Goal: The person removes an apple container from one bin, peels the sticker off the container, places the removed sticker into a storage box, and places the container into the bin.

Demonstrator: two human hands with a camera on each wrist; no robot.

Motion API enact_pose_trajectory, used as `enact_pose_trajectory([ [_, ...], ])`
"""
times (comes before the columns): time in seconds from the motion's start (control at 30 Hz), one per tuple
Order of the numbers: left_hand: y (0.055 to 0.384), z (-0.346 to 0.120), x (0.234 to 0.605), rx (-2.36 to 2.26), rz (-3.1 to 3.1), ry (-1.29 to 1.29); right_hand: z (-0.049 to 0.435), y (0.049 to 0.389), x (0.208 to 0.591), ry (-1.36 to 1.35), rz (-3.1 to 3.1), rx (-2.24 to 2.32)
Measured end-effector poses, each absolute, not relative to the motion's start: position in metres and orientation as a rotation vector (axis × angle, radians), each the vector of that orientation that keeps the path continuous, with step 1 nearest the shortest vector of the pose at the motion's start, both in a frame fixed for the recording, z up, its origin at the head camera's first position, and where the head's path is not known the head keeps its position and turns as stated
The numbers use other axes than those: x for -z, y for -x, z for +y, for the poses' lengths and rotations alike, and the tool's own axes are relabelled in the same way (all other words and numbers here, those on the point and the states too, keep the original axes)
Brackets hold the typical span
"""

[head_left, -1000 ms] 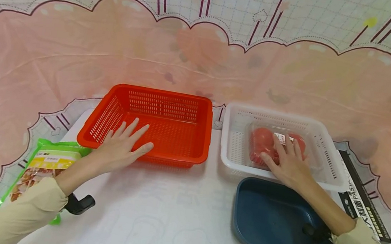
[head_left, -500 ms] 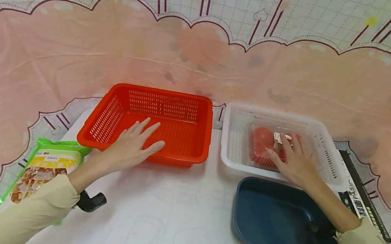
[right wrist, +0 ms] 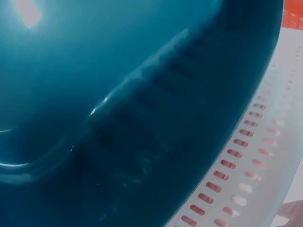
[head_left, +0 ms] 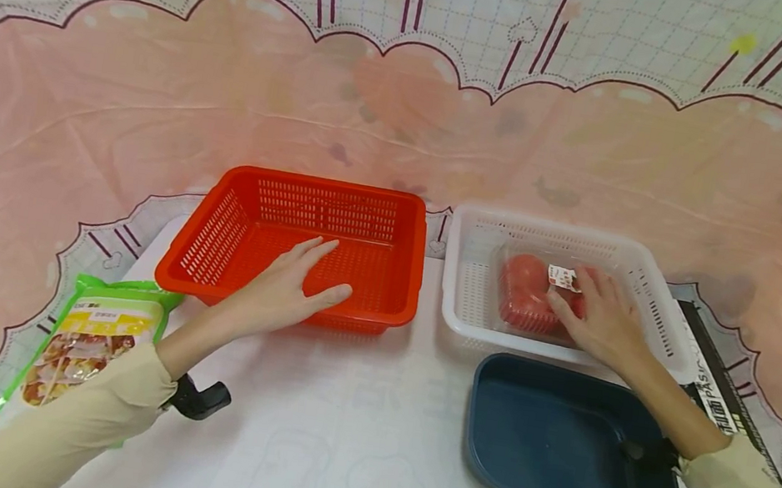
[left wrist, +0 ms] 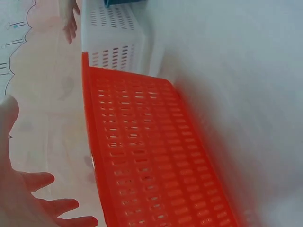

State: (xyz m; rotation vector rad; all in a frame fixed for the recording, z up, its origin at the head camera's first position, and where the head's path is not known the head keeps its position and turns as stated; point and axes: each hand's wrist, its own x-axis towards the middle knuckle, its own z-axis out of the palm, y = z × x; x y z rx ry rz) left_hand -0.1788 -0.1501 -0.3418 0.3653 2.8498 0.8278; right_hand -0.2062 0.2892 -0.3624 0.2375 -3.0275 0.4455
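My left hand (head_left: 281, 291) is over the front rim of the red plastic basket (head_left: 327, 268), fingers spread and holding nothing. In the left wrist view its fingers (left wrist: 40, 180) show beside that basket's slotted wall (left wrist: 147, 156). Inside the white basket (head_left: 469, 333) lies a clear plastic box of tomatoes (head_left: 525, 298) with a white label. Over the right half of this box is my right hand (head_left: 603, 322), fingers loosely extended and thumb apart. Its fingers hide some of the tomatoes. Only a fingertip (right wrist: 291, 210) shows in the right wrist view.
A dark blue basin (head_left: 559, 438) stands in front of the white basket, under my right forearm. At the left lies a green and yellow food bag (head_left: 91, 343), partly behind my left sleeve. A black and white packet (head_left: 725, 395) lies at the right. A patterned cloth (head_left: 407, 137) hangs behind.
My left hand has moved right along the front of the red basket. My right hand has shifted slightly right over the tomato box, uncovering its label. The baskets and basin have stayed put.
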Motion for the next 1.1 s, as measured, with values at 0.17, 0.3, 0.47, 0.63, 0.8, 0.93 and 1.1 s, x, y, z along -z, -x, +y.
enact_pose_trajectory([
  [0.17,0.18,-0.138,0.337,-0.871,2.824,-0.375,0.294,0.208,0.36,-0.221,-3.023,-0.478],
  [0.3,0.184,-0.124,0.334,-0.93,2.795,-0.404,0.299,0.211,0.361,-0.185,-3.033,-0.482],
  [0.47,0.187,-0.106,0.332,-0.99,2.777,-0.439,0.304,0.214,0.363,-0.2,-3.016,-0.491],
  [0.63,0.189,-0.088,0.333,-1.048,2.742,-0.461,0.312,0.216,0.363,-0.229,-2.982,-0.504],
  [0.8,0.192,-0.069,0.334,-1.134,2.697,-0.478,0.319,0.22,0.361,-0.192,-3.034,-0.549],
  [0.93,0.192,-0.053,0.334,-1.218,2.631,-0.51,0.323,0.222,0.36,-0.183,-3.052,-0.557],
  [1.1,0.192,-0.035,0.337,-1.296,2.584,-0.558,0.331,0.226,0.359,-0.159,-3.095,-0.587],
])
